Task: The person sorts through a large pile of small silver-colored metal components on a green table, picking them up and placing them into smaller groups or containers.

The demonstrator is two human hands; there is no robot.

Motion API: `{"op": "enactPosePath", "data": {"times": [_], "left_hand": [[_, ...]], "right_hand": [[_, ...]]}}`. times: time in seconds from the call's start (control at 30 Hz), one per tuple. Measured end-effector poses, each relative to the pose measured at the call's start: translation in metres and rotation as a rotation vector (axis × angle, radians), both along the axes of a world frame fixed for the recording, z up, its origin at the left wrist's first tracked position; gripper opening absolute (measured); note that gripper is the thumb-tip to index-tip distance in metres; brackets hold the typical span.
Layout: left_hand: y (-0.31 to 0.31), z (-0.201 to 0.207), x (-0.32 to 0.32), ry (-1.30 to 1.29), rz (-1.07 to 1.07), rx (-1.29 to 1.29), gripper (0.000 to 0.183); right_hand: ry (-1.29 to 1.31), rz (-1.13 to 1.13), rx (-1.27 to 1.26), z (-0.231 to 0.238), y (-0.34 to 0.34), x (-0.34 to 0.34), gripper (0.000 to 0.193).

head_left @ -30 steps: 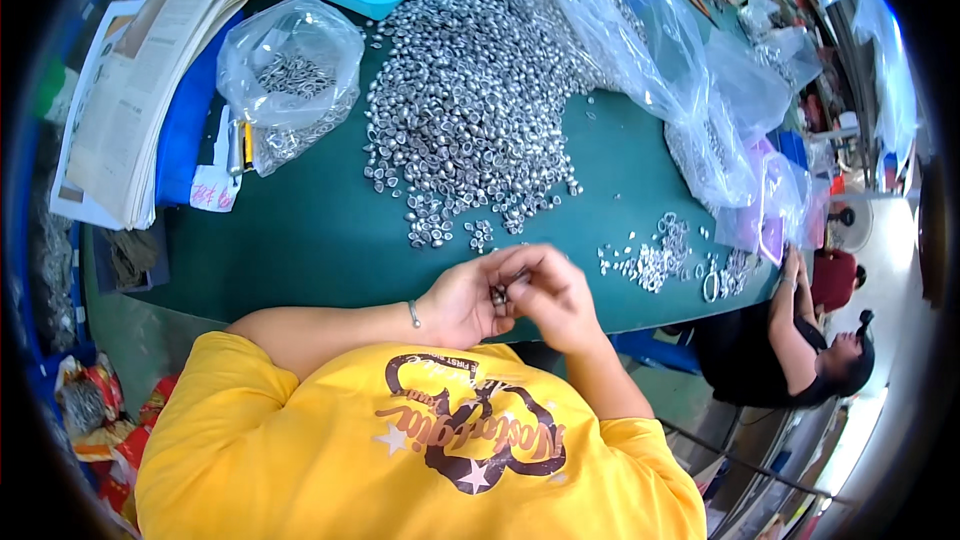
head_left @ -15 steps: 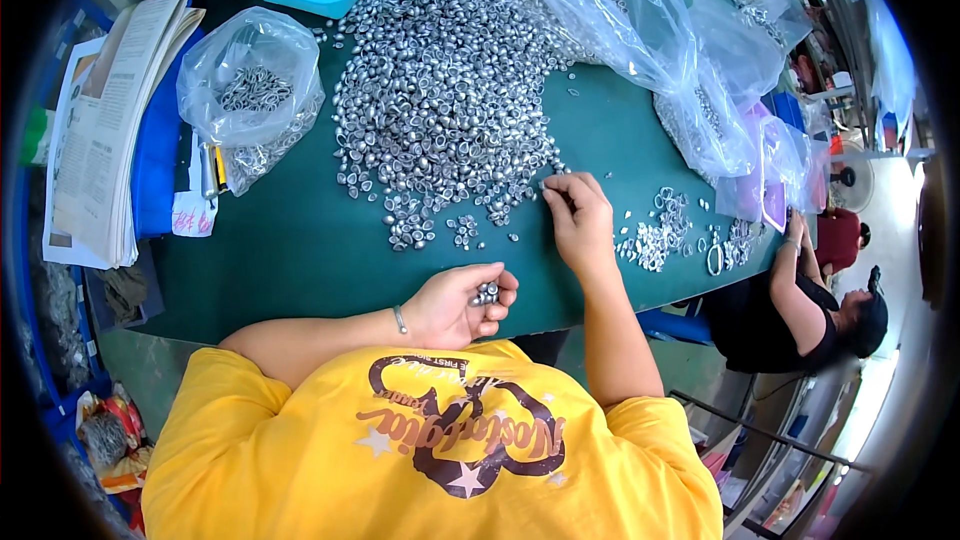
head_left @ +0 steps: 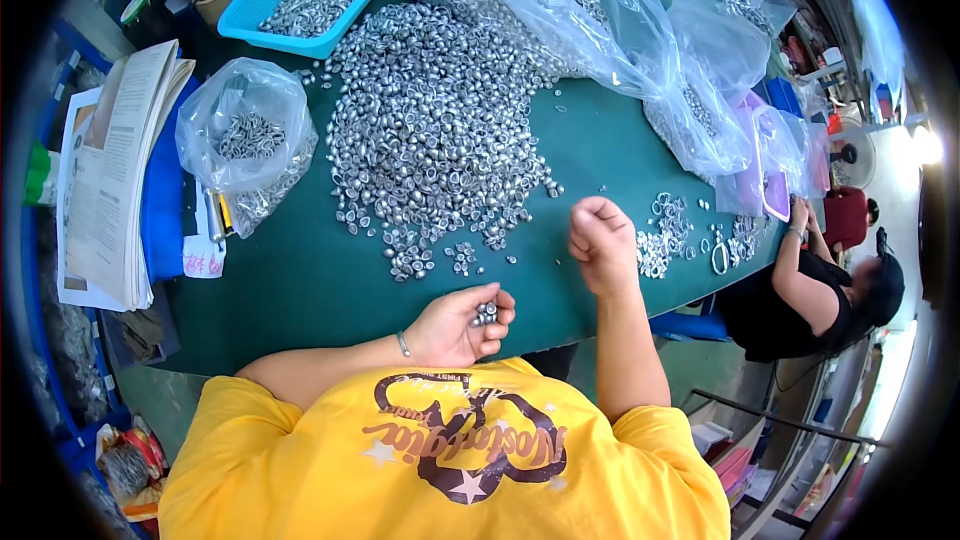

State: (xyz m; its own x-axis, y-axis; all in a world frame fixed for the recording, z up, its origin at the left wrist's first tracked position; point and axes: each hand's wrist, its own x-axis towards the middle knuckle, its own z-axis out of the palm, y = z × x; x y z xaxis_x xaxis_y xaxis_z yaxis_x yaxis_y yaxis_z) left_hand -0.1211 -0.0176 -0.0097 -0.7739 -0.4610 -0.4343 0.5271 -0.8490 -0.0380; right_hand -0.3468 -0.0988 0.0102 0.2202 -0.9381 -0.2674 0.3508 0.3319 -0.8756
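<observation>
Lower centre of the frame, I saw the left hand (head_left: 455, 328) curled, its grip holding a few metal pieces (head_left: 486, 314). The right hand (head_left: 605, 245), right of centre over the green desk (head_left: 260, 310), was clenched; I couldn't tell whether anything sat inside. A heap (head_left: 430, 120) of similar pieces filled upper centre, beside a blue basket (head_left: 285, 44).
</observation>
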Motion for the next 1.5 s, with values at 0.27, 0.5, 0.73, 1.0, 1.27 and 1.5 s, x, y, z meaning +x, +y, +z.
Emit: {"op": "enactPosePath", "data": {"times": [0.27,0.5,0.73,1.0,1.27,1.5], "left_hand": [[-0.002,0.001,0.001,-0.045,-0.010,-0.003,0.029],[-0.002,0.001,0.002,-0.072,-0.023,-0.013,0.029],[-0.002,-0.001,0.003,-0.045,-0.028,-0.044,0.028],[-0.003,-0.001,0.003,-0.023,-0.044,-0.043,0.028],[-0.002,-0.005,0.003,-0.016,-0.033,-0.057,0.028],[-0.002,-0.003,0.003,-0.025,-0.034,-0.041,0.029]], "right_hand": [[1.184,0.022,-0.751,-0.008,-0.001,0.044,0.012],[0.154,0.082,0.061,-0.005,0.009,0.023,0.009],[0.174,-0.152,0.073,0.003,-0.006,-0.002,0.007],[1.316,-0.110,-0.701,-0.014,-0.024,0.019,0.009],[1.234,-0.098,-0.572,-0.010,-0.021,0.026,0.009],[1.141,-0.120,-0.567,-0.008,-0.025,0.028,0.007]]}}
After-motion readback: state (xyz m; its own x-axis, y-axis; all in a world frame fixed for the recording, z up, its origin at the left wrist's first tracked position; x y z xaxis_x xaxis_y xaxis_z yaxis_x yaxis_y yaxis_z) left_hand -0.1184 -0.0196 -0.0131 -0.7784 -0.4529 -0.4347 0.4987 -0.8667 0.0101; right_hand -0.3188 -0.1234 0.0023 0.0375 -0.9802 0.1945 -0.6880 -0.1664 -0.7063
